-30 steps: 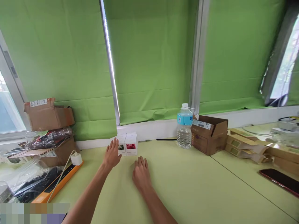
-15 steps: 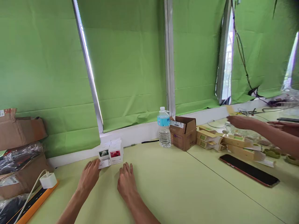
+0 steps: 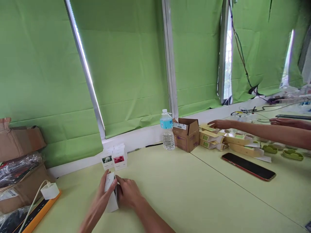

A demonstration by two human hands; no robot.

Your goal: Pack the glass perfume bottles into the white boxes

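Observation:
A small white box (image 3: pixel 112 204) is between my two hands, close to the table surface. My left hand (image 3: pixel 100 195) is closed around its left side, with the thumb across the top. Curled fingers of my right hand (image 3: pixel 130 191) press against the box's right side near its far end; their tips are partly hidden. Just beyond my hands, white boxes stand in two rows against the wall ledge. The front of one bears a white-flower picture (image 3: pixel 107 160), and its neighbour shows a red-flower picture (image 3: pixel 119 159).
Further right are a water bottle (image 3: pixel 168 139), an open brown carton (image 3: pixel 186 140), several yellowish boxes (image 3: pixel 210 138) and a phone (image 3: pixel 248 166). Another person's hand (image 3: pixel 220 124) reaches over those boxes. On my left, a power strip (image 3: pixel 40 216) lies beside stacked cartons (image 3: pixel 28 178).
My left hand has drawn a white box back from the rows toward me. My right hand has come against its side. The other person's hand has lowered to the yellowish boxes.

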